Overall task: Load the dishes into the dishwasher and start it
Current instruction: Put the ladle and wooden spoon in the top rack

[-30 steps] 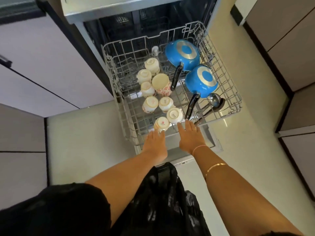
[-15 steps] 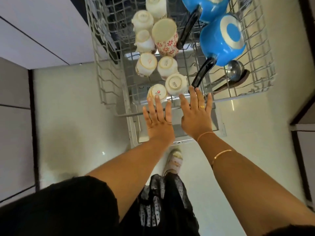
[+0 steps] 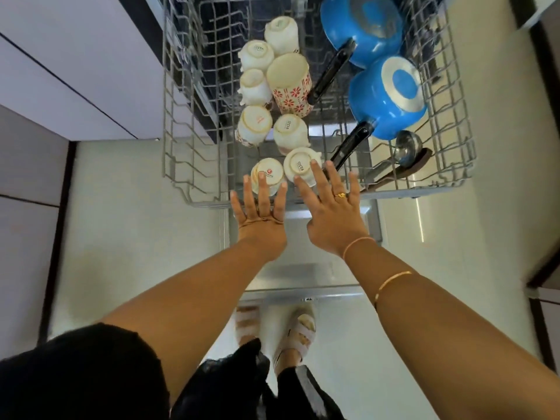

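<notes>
**Figure. Hands at the front rail of the loaded rack, seen from the head camera.**

The left hand [image 3: 260, 219] and right hand [image 3: 333, 216] lie flat side by side with the palms down. The fingers are straight and hold nothing. A second ago the fingers lay close together. Now they are fanned, and the fingertips [image 3: 315, 165] reach over the front rail of the rack [image 3: 424, 192] to the two nearest cups [image 3: 268, 174].

The palms probably press on the rail, but contact is hidden beneath the hands.

The dishes are already in the pulled-out rack:
- Left and centre: upturned white cups in rows, with a flowered mug [image 3: 291, 86] among them.
- Right: two blue saucepans [image 3: 391, 101] upside down, with their black handles pointing towards the person.
- Front right corner: a ladle [image 3: 407, 147] lying beside a darker utensil.

The rack stands over the lowered dishwasher door [image 3: 303, 274]. The person's sandals [image 3: 295, 331] are at the door's near edge.

Over the past second the view has drawn closer and tipped downwards, so the rack fills more of the picture. Because the camera moved, it cannot be judged whether the rack itself has begun to slide.

**Interpretation.** Loading appears complete. Both hands are set to push the rack into the tub. After that, the door has to be closed and the cycle started.
</notes>
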Demonstrator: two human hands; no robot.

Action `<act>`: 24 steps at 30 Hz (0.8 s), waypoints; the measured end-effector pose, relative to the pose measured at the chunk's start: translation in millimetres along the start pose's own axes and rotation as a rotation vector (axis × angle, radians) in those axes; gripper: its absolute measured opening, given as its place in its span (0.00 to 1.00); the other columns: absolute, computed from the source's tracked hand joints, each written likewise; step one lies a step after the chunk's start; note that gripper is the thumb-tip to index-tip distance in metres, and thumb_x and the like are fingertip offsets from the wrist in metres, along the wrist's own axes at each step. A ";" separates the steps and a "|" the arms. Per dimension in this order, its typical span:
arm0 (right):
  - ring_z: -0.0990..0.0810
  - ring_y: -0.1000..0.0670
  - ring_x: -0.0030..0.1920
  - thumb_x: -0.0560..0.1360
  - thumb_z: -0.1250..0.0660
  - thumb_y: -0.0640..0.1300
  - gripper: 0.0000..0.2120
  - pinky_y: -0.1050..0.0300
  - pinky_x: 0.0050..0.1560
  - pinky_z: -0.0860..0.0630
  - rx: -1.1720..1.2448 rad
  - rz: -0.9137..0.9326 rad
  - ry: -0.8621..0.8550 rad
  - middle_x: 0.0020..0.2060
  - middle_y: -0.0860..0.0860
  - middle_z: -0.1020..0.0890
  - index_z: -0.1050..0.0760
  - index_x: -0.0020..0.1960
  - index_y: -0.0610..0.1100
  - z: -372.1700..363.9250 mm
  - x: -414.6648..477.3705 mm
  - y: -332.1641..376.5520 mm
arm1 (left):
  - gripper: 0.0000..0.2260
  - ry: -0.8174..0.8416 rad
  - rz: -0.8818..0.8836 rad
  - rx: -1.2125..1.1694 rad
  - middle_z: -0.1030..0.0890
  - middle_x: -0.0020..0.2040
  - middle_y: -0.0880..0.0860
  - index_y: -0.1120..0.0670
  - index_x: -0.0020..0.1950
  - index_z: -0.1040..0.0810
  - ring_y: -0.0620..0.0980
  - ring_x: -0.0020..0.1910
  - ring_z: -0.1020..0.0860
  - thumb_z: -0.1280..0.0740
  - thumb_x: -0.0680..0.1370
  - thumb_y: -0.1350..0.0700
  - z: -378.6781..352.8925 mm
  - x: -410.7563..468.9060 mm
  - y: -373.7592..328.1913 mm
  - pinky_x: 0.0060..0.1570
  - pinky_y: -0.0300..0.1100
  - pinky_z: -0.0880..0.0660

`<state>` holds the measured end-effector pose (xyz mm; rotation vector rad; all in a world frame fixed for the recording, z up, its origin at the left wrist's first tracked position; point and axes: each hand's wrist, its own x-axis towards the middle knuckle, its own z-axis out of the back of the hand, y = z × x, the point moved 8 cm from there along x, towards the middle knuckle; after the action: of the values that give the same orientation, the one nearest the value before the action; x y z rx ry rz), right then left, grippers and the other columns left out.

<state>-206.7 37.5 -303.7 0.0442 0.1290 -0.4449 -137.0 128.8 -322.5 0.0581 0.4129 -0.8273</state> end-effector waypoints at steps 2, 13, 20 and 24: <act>0.62 0.41 0.76 0.69 0.35 0.44 0.45 0.39 0.69 0.71 -0.015 0.006 0.063 0.76 0.44 0.58 0.59 0.77 0.51 4.0 19.7 -8.3 | 0.45 0.050 -0.002 0.049 0.82 0.63 0.60 0.47 0.58 0.88 0.61 0.56 0.86 0.44 0.74 0.56 9.3 17.8 0.9 0.60 0.65 0.77; 0.70 0.41 0.73 0.72 0.37 0.46 0.47 0.36 0.69 0.68 -0.059 0.006 0.228 0.73 0.45 0.71 0.71 0.74 0.53 23.2 136.0 -43.3 | 0.45 0.170 0.001 0.162 0.86 0.58 0.62 0.50 0.63 0.83 0.65 0.53 0.85 0.41 0.75 0.53 56.2 125.5 12.0 0.59 0.67 0.74; 0.70 0.43 0.73 0.72 0.33 0.45 0.50 0.37 0.69 0.68 -0.031 -0.018 0.282 0.73 0.48 0.70 0.70 0.74 0.56 31.4 206.7 -65.5 | 0.42 0.202 0.002 0.170 0.83 0.61 0.60 0.50 0.66 0.81 0.66 0.65 0.78 0.44 0.76 0.55 86.4 190.4 17.5 0.64 0.67 0.71; 0.68 0.43 0.74 0.70 0.31 0.46 0.49 0.37 0.70 0.67 0.019 -0.030 0.245 0.75 0.48 0.67 0.65 0.75 0.57 42.4 250.7 -76.5 | 0.42 0.197 0.012 0.178 0.83 0.64 0.60 0.50 0.63 0.82 0.66 0.65 0.78 0.44 0.76 0.59 109.8 229.0 23.5 0.65 0.67 0.70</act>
<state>-10.6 -141.3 -296.4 0.1159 0.3672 -0.4696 54.6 -39.1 -310.9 0.3092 0.5227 -0.8484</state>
